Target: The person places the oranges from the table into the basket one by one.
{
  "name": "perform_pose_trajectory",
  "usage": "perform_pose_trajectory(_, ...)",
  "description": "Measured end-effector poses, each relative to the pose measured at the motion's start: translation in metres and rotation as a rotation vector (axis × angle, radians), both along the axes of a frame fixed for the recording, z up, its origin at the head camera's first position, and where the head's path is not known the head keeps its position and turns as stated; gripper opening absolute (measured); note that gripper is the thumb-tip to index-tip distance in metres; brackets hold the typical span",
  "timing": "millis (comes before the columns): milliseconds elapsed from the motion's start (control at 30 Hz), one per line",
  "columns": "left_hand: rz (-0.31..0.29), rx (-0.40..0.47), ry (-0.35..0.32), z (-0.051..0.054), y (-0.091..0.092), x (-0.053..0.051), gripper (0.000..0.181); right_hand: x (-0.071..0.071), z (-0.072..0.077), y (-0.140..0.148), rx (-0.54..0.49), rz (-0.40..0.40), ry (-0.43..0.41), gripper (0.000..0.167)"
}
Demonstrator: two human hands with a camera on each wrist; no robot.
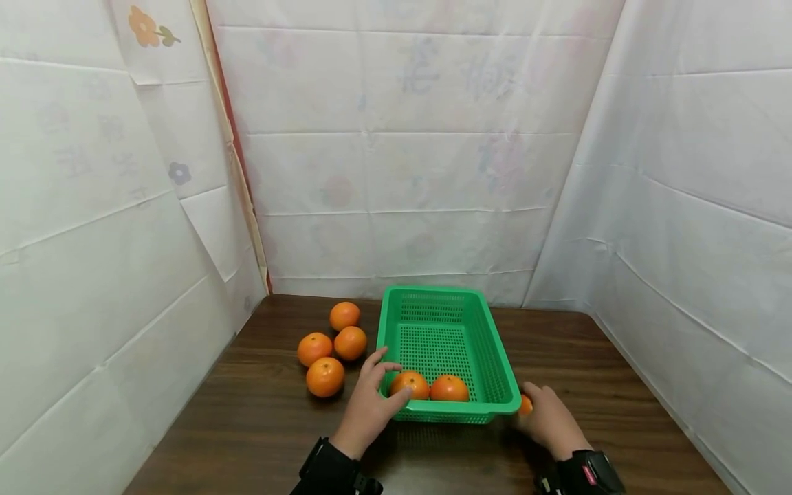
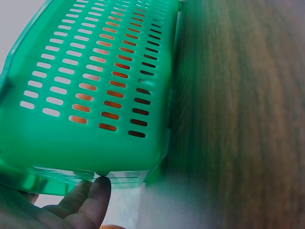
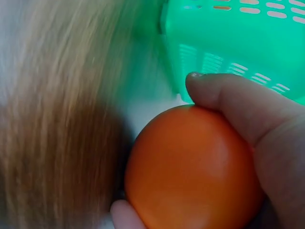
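A green plastic basket (image 1: 504, 372) with slotted walls stands on the table, with two oranges, one (image 1: 411, 385) and another (image 1: 449, 389), side by side at its near end. My left hand (image 1: 371, 399) holds the basket at its near left corner. Its thumb lies over the near rim, and in the left wrist view its fingers (image 2: 95, 200) touch the outside of the wall. My right hand (image 1: 551, 419) grips an orange (image 3: 195, 167) just outside the near right corner. In the right wrist view, thumb and fingers sit on opposite sides of that orange.
Left of the basket, several loose oranges (image 1: 325, 377) lie in a cluster on the dark wooden table (image 1: 247, 412). White cloth sheets (image 1: 396, 172) hang at the back and along both sides of the table.
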State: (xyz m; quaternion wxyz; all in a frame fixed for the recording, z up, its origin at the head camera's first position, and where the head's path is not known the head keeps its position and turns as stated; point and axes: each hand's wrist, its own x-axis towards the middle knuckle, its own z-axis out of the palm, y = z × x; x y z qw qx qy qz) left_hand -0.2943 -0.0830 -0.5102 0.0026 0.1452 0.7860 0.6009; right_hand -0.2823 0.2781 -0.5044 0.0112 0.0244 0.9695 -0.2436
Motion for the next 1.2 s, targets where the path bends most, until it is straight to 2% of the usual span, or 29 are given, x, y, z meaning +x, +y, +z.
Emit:
perform_pose_trajectory(300,0.005,-0.005,0.033,-0.002,0.000,0.002,0.039,0.016,0.002,-0.001,-0.075,-0.028,-0.045,0.059)
perform_pose_trajectory(700,0.017,0.000,0.033,-0.001,0.000,0.002,0.040,0.025,0.003,-0.004,-0.090,-0.078,-0.007,0.048)
perform_pose_trajectory(967,0.018,0.005,0.034,0.001,0.001,0.004,0.038,0.035,0.001,0.002,-0.140,-0.117,0.045,0.054)
perform_pose_trajectory(1200,0.015,0.002,0.032,-0.001,0.001,0.002,0.039,0.042,0.006,0.004,-0.152,-0.187,0.140,0.059)
